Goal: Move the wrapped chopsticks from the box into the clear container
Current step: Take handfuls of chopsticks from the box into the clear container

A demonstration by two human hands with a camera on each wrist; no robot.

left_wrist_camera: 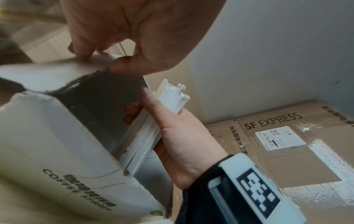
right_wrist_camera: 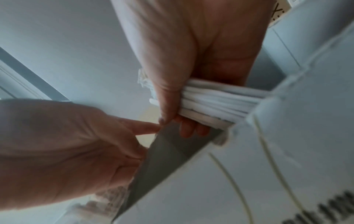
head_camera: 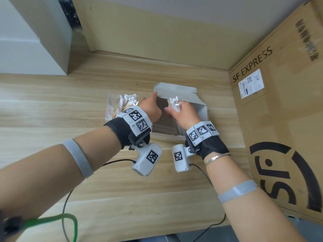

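A white cardboard box (head_camera: 199, 109) printed "COFFEE" (left_wrist_camera: 47, 136) stands open on the wooden table. My left hand (head_camera: 150, 102) pinches the box's left flap (left_wrist_camera: 57, 72) between thumb and fingers. My right hand (head_camera: 176, 109) grips a bundle of white paper-wrapped chopsticks (head_camera: 173, 101) at the box's mouth. The bundle's lower part (right_wrist_camera: 214, 103) is still inside the box, while its crimped top ends (left_wrist_camera: 172, 97) stick out above my fingers. Left of the box stands the clear container (head_camera: 110, 109), holding several wrapped chopsticks (head_camera: 130, 99).
A large brown SF EXPRESS carton (head_camera: 279, 119) walls off the right side of the table (head_camera: 52, 105). Another cardboard panel (head_camera: 157, 32) stands behind the box. Black and green cables (head_camera: 70, 217) lie near the table's front edge.
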